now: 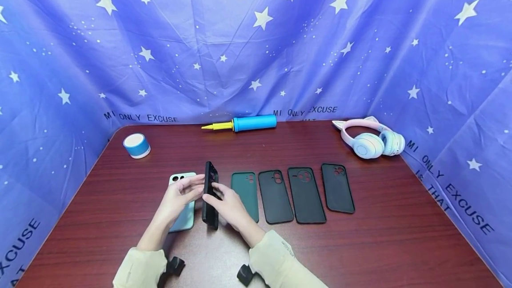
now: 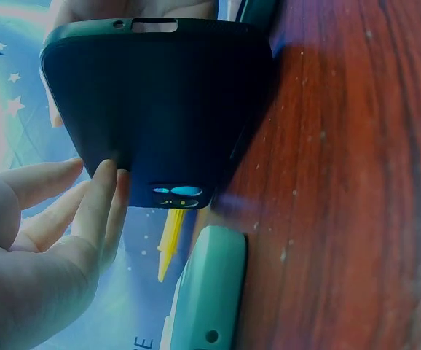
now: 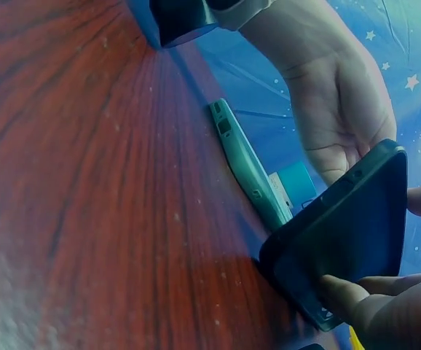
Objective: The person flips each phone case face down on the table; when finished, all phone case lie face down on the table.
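Observation:
A black phone case stands on its long edge, close over the table, between the two hands. My right hand pinches it, with the thumb at the upper edge and fingers against the inner face. From the other side, my left hand reaches in with fairly straight fingers, its fingertips touching the outer back near an edge. Camera cutouts show at the case's far end. A mint phone case lies partly hidden under the left hand. Just right of the right hand lies a dark green phone case.
Three more black phone cases continue the row rightward. At the back are a blue hand pump with a yellow nozzle and white-pink headphones. A blue-and-white cylinder stands at left. Starry blue cloth surrounds the table.

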Demonstrator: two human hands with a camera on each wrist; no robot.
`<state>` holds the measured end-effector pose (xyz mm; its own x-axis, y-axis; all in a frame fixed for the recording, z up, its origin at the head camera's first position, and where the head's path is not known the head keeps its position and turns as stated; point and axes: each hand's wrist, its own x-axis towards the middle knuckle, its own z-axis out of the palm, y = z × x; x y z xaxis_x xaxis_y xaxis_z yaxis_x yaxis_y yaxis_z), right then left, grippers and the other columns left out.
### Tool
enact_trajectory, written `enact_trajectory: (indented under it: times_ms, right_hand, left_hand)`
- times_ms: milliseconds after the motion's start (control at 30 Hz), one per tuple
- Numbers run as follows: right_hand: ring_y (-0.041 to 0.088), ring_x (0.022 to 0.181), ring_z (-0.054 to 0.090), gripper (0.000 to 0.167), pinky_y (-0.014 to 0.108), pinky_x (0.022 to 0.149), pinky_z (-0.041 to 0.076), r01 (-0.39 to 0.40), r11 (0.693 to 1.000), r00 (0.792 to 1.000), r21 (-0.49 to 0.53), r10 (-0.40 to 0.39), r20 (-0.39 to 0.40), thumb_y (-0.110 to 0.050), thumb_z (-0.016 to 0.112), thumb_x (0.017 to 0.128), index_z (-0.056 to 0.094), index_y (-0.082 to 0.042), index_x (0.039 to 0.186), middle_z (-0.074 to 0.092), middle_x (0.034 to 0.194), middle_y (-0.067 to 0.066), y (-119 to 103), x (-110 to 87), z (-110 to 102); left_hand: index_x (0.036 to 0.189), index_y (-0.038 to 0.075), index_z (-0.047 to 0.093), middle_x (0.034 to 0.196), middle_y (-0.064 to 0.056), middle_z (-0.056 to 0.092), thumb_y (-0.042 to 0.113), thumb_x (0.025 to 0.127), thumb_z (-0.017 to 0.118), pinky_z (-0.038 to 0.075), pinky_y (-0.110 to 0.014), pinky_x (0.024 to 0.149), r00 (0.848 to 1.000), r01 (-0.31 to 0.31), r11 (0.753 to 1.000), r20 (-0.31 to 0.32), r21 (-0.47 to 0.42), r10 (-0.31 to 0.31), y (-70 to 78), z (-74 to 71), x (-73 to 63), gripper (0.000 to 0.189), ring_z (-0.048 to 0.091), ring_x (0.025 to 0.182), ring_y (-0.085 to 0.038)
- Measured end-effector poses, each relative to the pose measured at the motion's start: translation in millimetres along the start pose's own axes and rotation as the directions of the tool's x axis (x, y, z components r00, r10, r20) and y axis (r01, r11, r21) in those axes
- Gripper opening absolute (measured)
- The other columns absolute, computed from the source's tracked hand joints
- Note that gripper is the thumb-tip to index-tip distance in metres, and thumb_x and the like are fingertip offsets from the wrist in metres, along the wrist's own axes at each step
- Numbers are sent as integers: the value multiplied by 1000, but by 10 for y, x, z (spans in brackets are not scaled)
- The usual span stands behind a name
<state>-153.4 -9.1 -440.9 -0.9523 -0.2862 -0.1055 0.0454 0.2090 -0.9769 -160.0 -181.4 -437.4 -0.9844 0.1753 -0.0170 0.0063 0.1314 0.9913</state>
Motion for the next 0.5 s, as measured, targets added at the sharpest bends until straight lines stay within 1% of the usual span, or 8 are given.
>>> enact_trajectory:
  times_ms: [167,367,500]
  right_hand:
    - [31,130,53,53,41,103,49,2,989,1000,146,-6,28,-19,60,94,46,4,140,53,139,24,3,28,-1]
    - [30,120,61,47,39,93,55,-25,975,1000,221,21,21,-12,57,95,48,3,138,58,133,23,-32,32,-38]
    - [31,117,62,45,37,91,56,-18,966,1000,256,15,14,-6,53,94,48,7,137,60,130,25,-39,39,-73]
  left_hand:
    - [136,-9,48,127,-31,58,8,94,61,53,-14,85,1000,1,1000,6,18,-1,-21,2,6,47,63,97,6]
    - [137,-11,45,130,-33,56,7,95,60,53,-14,85,999,44,998,20,40,-45,-31,5,21,49,63,95,7]
    - [136,-15,44,131,-34,54,2,95,57,55,-20,88,996,82,995,13,52,-83,-25,11,19,47,63,96,5]
